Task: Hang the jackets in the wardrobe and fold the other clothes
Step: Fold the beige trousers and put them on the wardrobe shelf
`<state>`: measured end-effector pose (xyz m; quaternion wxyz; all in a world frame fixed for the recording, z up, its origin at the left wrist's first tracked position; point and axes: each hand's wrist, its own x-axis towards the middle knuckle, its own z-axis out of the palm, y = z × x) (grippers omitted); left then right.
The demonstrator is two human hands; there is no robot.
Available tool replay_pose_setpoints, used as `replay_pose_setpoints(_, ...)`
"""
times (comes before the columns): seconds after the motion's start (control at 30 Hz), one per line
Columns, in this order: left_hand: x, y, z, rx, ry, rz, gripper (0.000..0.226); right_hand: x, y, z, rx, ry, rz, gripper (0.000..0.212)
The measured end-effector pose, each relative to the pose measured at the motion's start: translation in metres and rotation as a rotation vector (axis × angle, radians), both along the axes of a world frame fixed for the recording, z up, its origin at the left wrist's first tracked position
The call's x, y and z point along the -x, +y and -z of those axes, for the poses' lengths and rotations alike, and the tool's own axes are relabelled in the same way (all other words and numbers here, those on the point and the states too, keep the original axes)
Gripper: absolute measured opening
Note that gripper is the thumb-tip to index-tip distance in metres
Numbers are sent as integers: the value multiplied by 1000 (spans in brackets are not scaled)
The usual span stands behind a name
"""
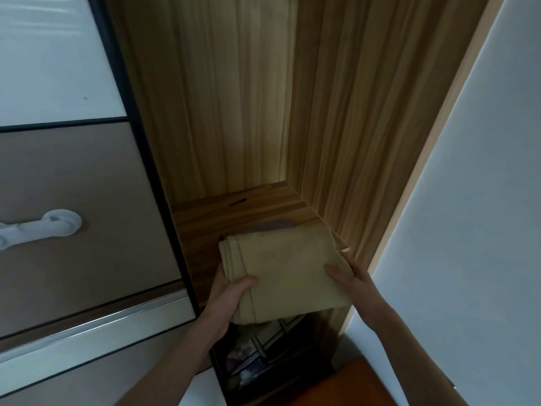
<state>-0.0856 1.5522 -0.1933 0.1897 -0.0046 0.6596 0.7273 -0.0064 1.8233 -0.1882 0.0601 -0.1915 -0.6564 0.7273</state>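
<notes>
left hand [227, 291] and right hand [349, 278] grip folded tan cloth [281, 271] at sides, over wooden shelf [234, 213].

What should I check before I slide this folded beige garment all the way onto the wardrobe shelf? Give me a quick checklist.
1. Both hands hold it: left hand and right hand grip opposite sides of the folded beige garment. Ok.
2. Fold intact: edges look stacked and neat. Ok.
3. Garment fully on wooden shelf: its near part overhangs the front edge. Not ok.
4. Space behind: a grey item lies just beyond it. Cannot tell whether it blocks.
5. Sliding door clear of the opening. Ok.
</notes>
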Motion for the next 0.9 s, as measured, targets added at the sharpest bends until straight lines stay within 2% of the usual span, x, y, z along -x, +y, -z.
replay_pose_setpoints(0.13, 40, 23, -7, 18, 93, -99, 88, 57, 18, -7, -30, 65, 10, 39)
replay_pose_setpoints(0.27, 82, 44, -11, 44, 191, -228, 76, 115, 38, -11, -91, 121, 30, 52)
replay_pose_setpoints(0.43, 116, 61, 17, 83, 189, -314, 67, 164, 53, 15, -157, 128, 10, 40)
replay_pose_setpoints(0.6, 131, 64, 60, 212, 116, -337, 70, 193, 55, 72, -189, -25, -61, 58)
replay_pose_setpoints(0.73, 136, 58, 84, 336, 112, -314, 72, 191, 47, 104, -249, -18, -103, 66)
replay_pose_setpoints(0.9, 148, 53, 110, 414, 144, -329, 95, 198, 45, 117, -308, 38, -57, 58)
